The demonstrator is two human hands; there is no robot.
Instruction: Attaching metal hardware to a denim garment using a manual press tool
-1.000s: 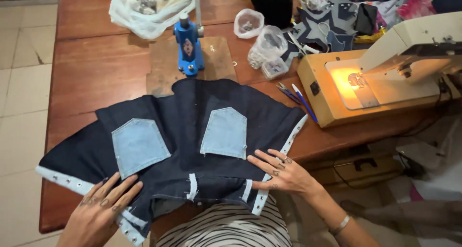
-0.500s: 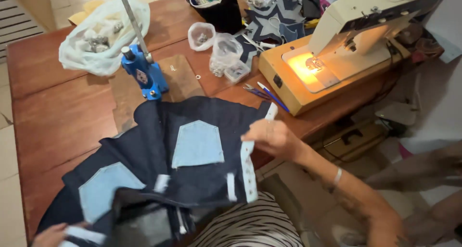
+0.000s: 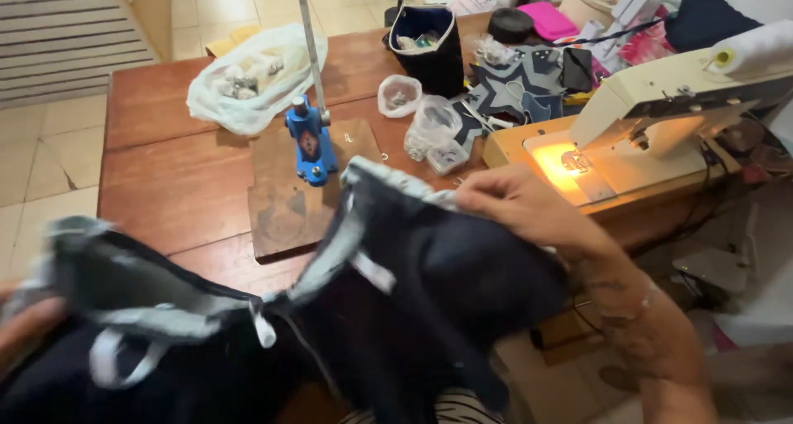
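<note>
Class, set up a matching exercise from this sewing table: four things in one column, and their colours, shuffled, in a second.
Things:
1. press tool
2. garment in the right hand
3. plastic bag
4. sewing machine

Colours:
A. cream
B. blue
C. white
D. dark navy with light trim

Pairs: 1-B, 2-D, 3-C, 4-A

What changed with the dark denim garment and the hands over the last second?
The dark denim garment, spread flat on the table a second ago, is now lifted and bunched. The right hand grips its upper edge; the left hand holds the other end. The blue press, plastic bag and sewing machine stayed put.
</note>
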